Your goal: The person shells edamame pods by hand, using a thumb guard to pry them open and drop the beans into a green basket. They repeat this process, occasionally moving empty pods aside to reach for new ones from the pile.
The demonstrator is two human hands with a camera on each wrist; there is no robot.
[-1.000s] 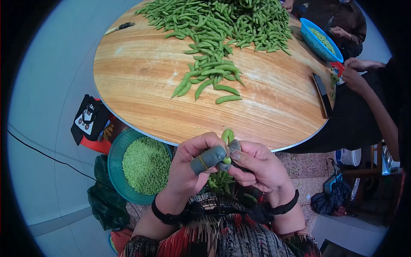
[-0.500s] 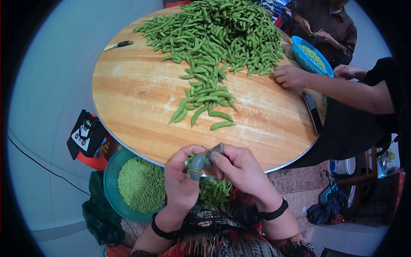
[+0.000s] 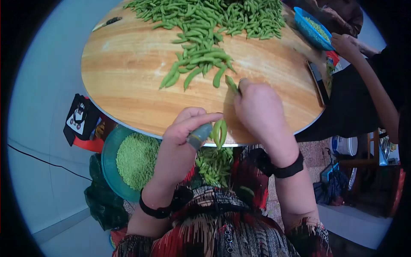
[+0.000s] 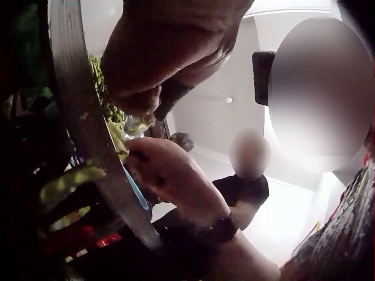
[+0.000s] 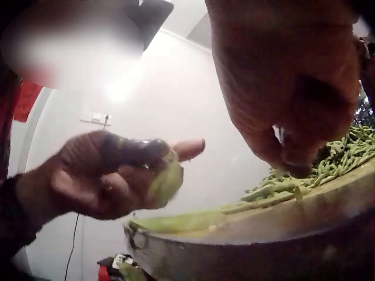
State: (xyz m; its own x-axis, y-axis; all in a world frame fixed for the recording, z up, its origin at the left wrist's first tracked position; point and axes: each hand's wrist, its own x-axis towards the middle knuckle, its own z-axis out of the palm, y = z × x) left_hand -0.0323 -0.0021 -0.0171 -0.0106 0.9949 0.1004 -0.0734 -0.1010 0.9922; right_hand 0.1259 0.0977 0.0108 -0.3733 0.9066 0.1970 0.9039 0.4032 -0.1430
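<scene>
Your left hand (image 3: 176, 143): grip pinching a split green pod (image 3: 220, 133) beside a grey-green thumb cover (image 3: 199, 136), at the near edge of the wooden tabletop (image 3: 128, 81); your right hand (image 3: 262, 112): grip pinching a second pod (image 3: 231, 84) by one end, above the tabletop, near the loose pods (image 3: 201, 60); heap of pods (image 3: 239, 17), far side; teal basin (image 3: 110, 171) of shelled beans (image 3: 137, 160), below the tabletop, to your left; dark phone (image 3: 317, 82), right side of the tabletop.
</scene>
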